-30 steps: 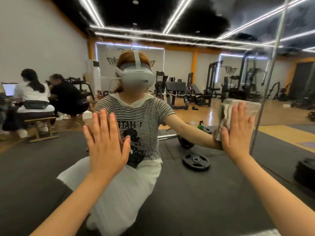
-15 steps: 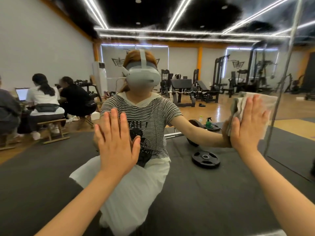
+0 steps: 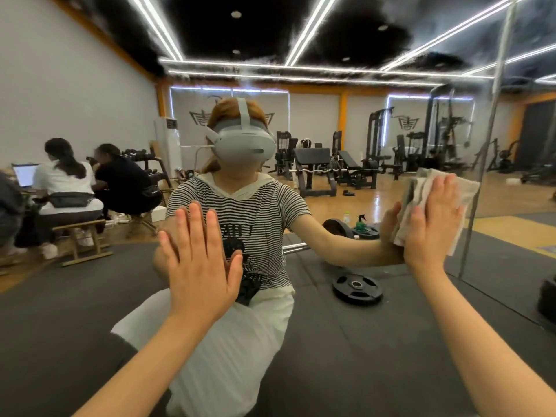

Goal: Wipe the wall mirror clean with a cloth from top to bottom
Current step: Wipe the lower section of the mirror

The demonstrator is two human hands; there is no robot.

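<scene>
The wall mirror (image 3: 376, 350) fills the view and reflects a gym and a person in a headset. My right hand (image 3: 433, 224) presses a crumpled grey-white cloth (image 3: 421, 188) flat against the glass at the right, at about chest height, fingers straight and pointing up. The cloth's right edge lies at the vertical seam (image 3: 478, 206) between mirror panels. My left hand (image 3: 201, 263) rests flat on the glass at the centre left, fingers spread and holding nothing.
Reflected behind me are a dark floor mat, a weight plate (image 3: 357, 286), a green spray bottle (image 3: 360, 222), benches and machines (image 3: 352, 167). Seated people (image 3: 69, 188) work at a laptop at the left. A second mirror panel continues beyond the seam.
The view has shifted a little to the right and up. Both hands stay pressed flat on the glass in nearly the same spots, the cloth still under my right palm.
</scene>
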